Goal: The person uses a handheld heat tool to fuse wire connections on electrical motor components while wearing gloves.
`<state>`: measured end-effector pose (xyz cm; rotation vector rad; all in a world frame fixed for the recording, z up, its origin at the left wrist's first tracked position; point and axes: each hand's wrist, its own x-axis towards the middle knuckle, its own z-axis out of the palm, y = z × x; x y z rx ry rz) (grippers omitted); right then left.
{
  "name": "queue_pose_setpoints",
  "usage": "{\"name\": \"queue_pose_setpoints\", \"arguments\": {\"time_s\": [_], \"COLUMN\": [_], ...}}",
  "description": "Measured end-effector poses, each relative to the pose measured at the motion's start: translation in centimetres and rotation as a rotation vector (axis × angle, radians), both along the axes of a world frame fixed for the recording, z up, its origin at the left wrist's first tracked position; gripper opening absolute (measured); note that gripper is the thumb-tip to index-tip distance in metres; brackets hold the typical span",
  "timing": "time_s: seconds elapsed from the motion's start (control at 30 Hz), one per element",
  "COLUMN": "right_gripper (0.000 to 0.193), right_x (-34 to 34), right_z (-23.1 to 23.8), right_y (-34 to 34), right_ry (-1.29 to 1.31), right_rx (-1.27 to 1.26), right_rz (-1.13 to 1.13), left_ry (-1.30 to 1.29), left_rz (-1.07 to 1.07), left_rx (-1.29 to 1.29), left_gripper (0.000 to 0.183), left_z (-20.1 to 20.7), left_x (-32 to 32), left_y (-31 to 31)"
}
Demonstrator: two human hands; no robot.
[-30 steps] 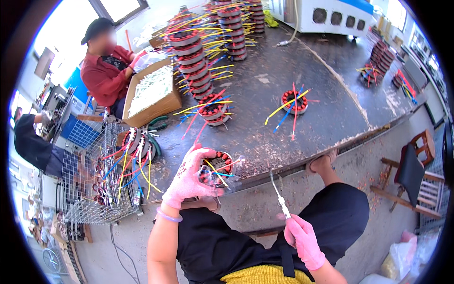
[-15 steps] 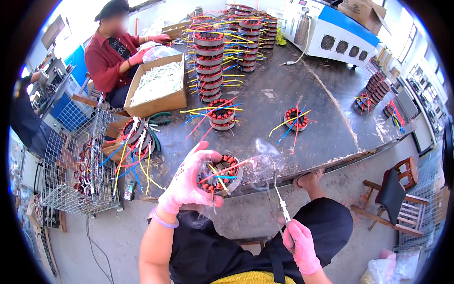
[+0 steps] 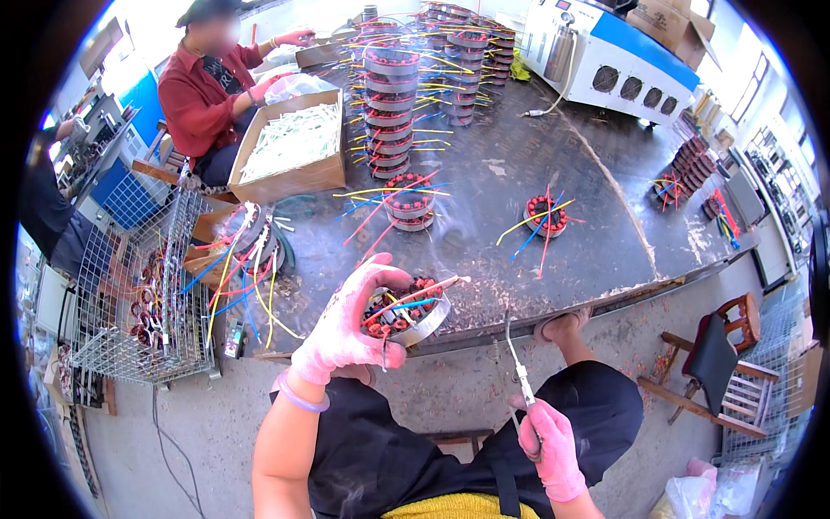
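My left hand [image 3: 350,324], in a pink glove, grips a motor stator [image 3: 424,327] at the table's front edge. The ring is tilted, showing its grey metal side, with red windings inside. A red lead [image 3: 424,297] with a pale tip sticks out from it to the right, above a blue and a yellow lead. A thin grey piece hangs by my left fingers; its kind is unclear. In my right hand [image 3: 553,445], also pink-gloved, is a soldering iron [image 3: 521,374] with a bent dark tip, pointing up beside the table edge, apart from the stator.
On the table stand a stator [image 3: 408,203] with leads, a single one [image 3: 545,216], and tall stator stacks [image 3: 391,112]. More stators [image 3: 252,238] sit by a wire basket [image 3: 138,320] at left. A co-worker [image 3: 207,95] is behind a carton of white sleeves [image 3: 290,143]. A chair [image 3: 718,363] stands right.
The stator in my left hand has tipped, turning its metal side into view. Smoke near the lead's tip has drifted and thinned. The soldering iron has barely moved. The co-worker's far hand has risen.
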<state>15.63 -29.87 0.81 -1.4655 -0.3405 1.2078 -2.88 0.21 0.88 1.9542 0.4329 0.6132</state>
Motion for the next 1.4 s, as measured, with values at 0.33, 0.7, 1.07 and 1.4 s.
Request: {"name": "queue_pose_setpoints", "arguments": {"time_s": [0.33,0.7,1.07,1.4], "right_gripper": [0.042,0.040,0.044,0.039], "right_x": [0.0,0.0,0.0,-0.1], "right_z": [-0.1,-0.4,-0.7,0.5], "right_y": [0.0,-0.1,-0.1,0.0], "right_ry": [0.011,0.003,-0.005,0.036], "right_rx": [-0.024,-0.010,-0.041,-0.021], "right_rz": [-0.003,0.001,-0.003,0.057], "left_ry": [0.032,0.068,-0.022,-0.090], "left_rz": [0.045,0.069,0.232,0.292], "left_rx": [-0.023,0.033,0.673,0.842], "left_gripper": [0.115,0.111,0.098,0.092], "left_z": [0.7,0.3,0.7,1.2], "left_x": [0.5,0.3,1.2,2.0], "left_y": [-0.5,-0.2,-0.1,-0.3]}}
